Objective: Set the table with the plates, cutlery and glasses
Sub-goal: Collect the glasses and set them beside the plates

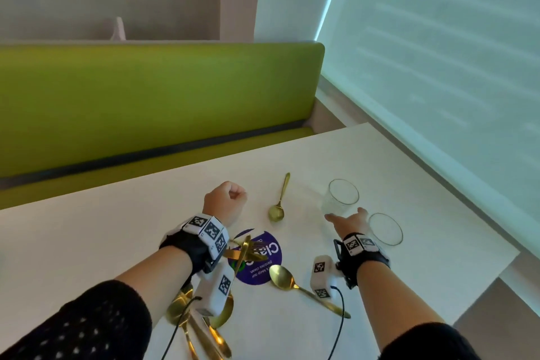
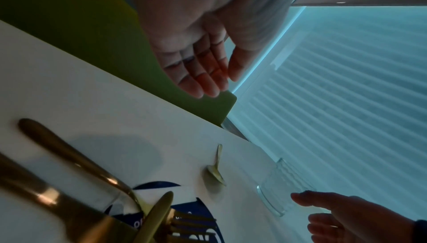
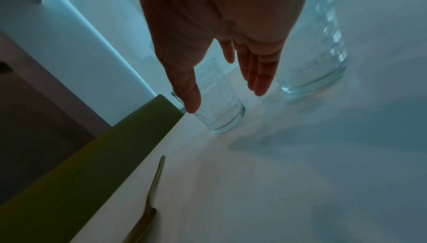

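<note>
The right hand (image 1: 349, 221) was stretched out with fingers straight and thumb spread, gripping nothing, just short of the farther glass (image 1: 340, 197). That glass stood upright toward the table's (image 1: 409, 161) right edge, the second glass (image 1: 385, 229) beside the wrist. The left hand (image 1: 225, 200) hovered empty over mid-table, fingers loosely curled. A small gold spoon (image 1: 279, 202) lay between the hands; more gold cutlery (image 1: 248, 251) was heaped at the near edge. Best wrapped low around the wall, lifted straight, clear of its neighbour.
</note>
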`<state>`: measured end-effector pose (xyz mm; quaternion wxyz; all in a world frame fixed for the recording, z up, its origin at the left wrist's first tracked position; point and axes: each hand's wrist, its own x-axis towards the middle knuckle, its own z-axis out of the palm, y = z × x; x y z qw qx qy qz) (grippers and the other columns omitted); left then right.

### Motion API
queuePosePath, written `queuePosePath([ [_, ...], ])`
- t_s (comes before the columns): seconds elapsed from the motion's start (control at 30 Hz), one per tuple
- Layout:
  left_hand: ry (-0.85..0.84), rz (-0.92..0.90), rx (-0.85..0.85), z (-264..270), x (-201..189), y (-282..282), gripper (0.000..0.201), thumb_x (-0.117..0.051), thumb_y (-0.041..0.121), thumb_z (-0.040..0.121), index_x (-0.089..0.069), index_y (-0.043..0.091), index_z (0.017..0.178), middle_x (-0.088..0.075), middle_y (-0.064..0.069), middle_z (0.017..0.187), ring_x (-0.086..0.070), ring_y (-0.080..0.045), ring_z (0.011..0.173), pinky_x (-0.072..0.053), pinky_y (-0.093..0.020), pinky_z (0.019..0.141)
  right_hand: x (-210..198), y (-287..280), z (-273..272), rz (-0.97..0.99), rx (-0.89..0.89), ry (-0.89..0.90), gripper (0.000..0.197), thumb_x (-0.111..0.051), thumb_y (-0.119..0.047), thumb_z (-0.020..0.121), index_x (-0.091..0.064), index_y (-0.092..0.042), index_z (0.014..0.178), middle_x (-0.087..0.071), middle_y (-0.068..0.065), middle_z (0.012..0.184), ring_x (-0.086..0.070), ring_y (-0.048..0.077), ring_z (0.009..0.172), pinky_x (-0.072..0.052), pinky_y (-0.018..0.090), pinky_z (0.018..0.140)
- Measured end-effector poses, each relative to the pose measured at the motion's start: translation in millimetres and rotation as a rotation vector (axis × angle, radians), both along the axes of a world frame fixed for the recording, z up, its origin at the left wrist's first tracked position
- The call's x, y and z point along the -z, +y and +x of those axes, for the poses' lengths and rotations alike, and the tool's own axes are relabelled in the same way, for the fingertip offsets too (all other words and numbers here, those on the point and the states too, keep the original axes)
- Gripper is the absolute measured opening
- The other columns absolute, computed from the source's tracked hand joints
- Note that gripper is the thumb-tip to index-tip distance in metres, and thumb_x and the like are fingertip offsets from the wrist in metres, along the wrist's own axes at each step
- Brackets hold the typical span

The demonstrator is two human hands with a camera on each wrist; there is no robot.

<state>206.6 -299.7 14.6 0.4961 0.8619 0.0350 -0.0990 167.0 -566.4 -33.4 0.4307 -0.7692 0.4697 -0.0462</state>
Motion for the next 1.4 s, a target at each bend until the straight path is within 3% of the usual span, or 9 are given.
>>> queuePosePath([
  [0.27,0.055,0.016,-0.042,22,28,-6,0.01,-0.059,0.023,0.087,-0.063,0.016,0.093,-0.069,-0.004,0.098,-0.066,-0.025,0.096,-0.051,-0.036,0.092,31,-8,36,0.045,0.096,-0.079,0.1,-0.084,-0.021,0.065,-0.023,-0.011,0.145,-0.048,0.02,0.136,-0.047,0.036,0.126,-0.042,0.04,0.105],
  [0.53,0.103,0.0,-0.01,26,35,-14,0.006,-0.062,0.025,0.085,-0.058,0.023,0.089,-0.064,0.002,0.093,-0.066,-0.023,0.097,-0.051,-0.036,0.092,36,-14,38,-0.019,0.06,-0.158,0.073,-0.083,-0.024,0.065,-0.044,-0.013,0.125,-0.057,0.012,0.125,-0.054,0.03,0.117,-0.044,0.034,0.097],
  [0.7,0.124,0.015,0.15,17,27,-40,0.035,-0.067,0.024,0.081,-0.054,0.019,0.114,-0.061,0.006,0.099,-0.059,-0.016,0.097,-0.041,-0.024,0.081,25,0,26,-0.019,-0.113,-0.15,0.069,-0.083,-0.027,0.065,-0.047,-0.015,0.124,-0.058,0.008,0.119,-0.055,0.027,0.114,-0.044,0.031,0.094],
  [0.93,0.102,-0.009,0.419,1,23,-82,0.087,-0.081,0.022,0.068,-0.033,0.022,0.141,-0.051,0.001,0.138,-0.05,-0.015,0.122,-0.043,-0.027,0.102,-8,27,-1,0.211,-0.431,-0.244,0.064,-0.085,-0.016,0.06,-0.052,-0.014,0.114,-0.064,0.003,0.105,-0.062,0.02,0.099,-0.052,0.029,0.086],
  [1.03,0.08,-0.042,0.47,-7,22,-92,0.097,-0.086,0.024,0.061,-0.031,0.023,0.142,-0.058,0.002,0.126,-0.054,-0.013,0.115,-0.045,-0.024,0.094,-19,30,-12,0.337,-0.482,-0.303,0.061,-0.081,-0.018,0.049,-0.056,-0.012,0.105,-0.068,0.006,0.099,-0.066,0.022,0.095,-0.055,0.033,0.083],
  [1.17,0.116,-0.133,0.492,-17,26,-103,0.093,-0.088,0.018,0.056,-0.038,0.018,0.134,-0.061,0.002,0.117,-0.06,-0.015,0.108,-0.051,-0.026,0.09,-19,22,-32,0.438,-0.487,-0.318,0.05,-0.079,-0.02,0.049,-0.062,-0.014,0.095,-0.069,0.0,0.087,-0.064,0.016,0.079,-0.052,0.029,0.07],
  [1.23,0.133,-0.112,0.5,-23,31,-109,0.09,-0.087,0.017,0.057,-0.039,0.015,0.132,-0.06,0.001,0.119,-0.06,-0.015,0.107,-0.05,-0.023,0.087,-15,15,-44,0.441,-0.485,-0.299,0.062,-0.082,-0.032,0.044,-0.063,-0.012,0.099,-0.069,0.001,0.087,-0.062,0.016,0.076,-0.049,0.026,0.065],
  [1.3,0.147,-0.076,0.478,-28,37,-114,0.091,-0.087,0.021,0.057,-0.038,0.013,0.133,-0.058,-0.001,0.125,-0.057,-0.017,0.112,-0.049,-0.029,0.095,-8,4,-54,0.4,-0.48,-0.236,0.081,-0.081,-0.044,0.043,-0.06,-0.012,0.115,-0.067,0.004,0.104,-0.062,0.019,0.086,-0.047,0.024,0.065],
  [1.4,0.165,-0.065,0.399,-29,42,-116,0.09,-0.088,0.023,0.056,-0.041,0.011,0.132,-0.056,-0.002,0.129,-0.054,-0.02,0.119,-0.045,-0.032,0.101,-3,-20,-74,0.318,-0.428,-0.015,0.082,-0.084,-0.035,0.064,-0.048,-0.01,0.133,-0.056,0.008,0.125,-0.058,0.021,0.106,-0.051,0.028,0.076],
])
